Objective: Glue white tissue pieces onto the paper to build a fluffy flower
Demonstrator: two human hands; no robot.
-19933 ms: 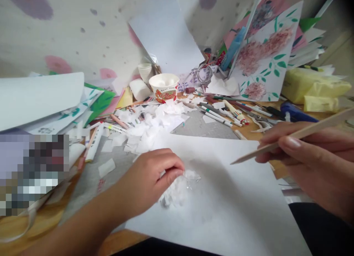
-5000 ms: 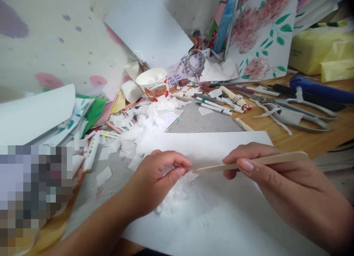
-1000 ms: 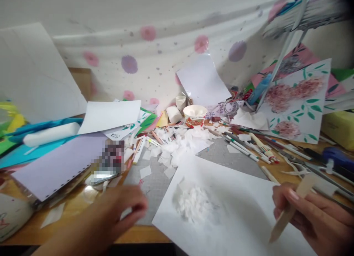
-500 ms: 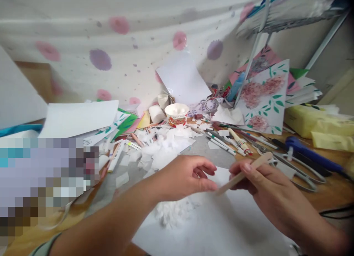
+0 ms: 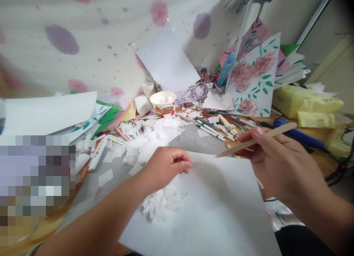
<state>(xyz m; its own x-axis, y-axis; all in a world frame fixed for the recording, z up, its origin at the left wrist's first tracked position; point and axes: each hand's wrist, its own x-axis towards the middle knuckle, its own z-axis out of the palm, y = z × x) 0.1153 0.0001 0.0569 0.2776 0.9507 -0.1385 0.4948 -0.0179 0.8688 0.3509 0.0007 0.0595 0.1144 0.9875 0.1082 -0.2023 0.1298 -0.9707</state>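
Observation:
In the head view my right hand [image 5: 272,156] grips a flat wooden craft stick [image 5: 235,148], its pointed end tilted down to the left above the white sheet [image 5: 210,211]. A thin light tip shows under those fingers; its kind is unclear. My left hand [image 5: 170,165] hovers over the sheet's upper left with thumb and fingers pressed together; whatever they may hold is hidden. Just below it, a fluffy cluster of white paper petals [image 5: 160,208] lies on the sheet, partly covered by the wrist.
Behind the hands lie a heap of white paper scraps [image 5: 155,136], a printed paper bowl [image 5: 163,103] and several markers [image 5: 211,132]. A floral picture [image 5: 254,79] leans at the right near a yellow tissue pack [image 5: 304,103] and a blue-handled tool [image 5: 309,136]. Blurred blocks cover the lower left.
My left hand has moved left, away from the stick, and its fingers have closed together. My right hand has shifted right and up with the stick, now held flatter. The view has turned slightly.

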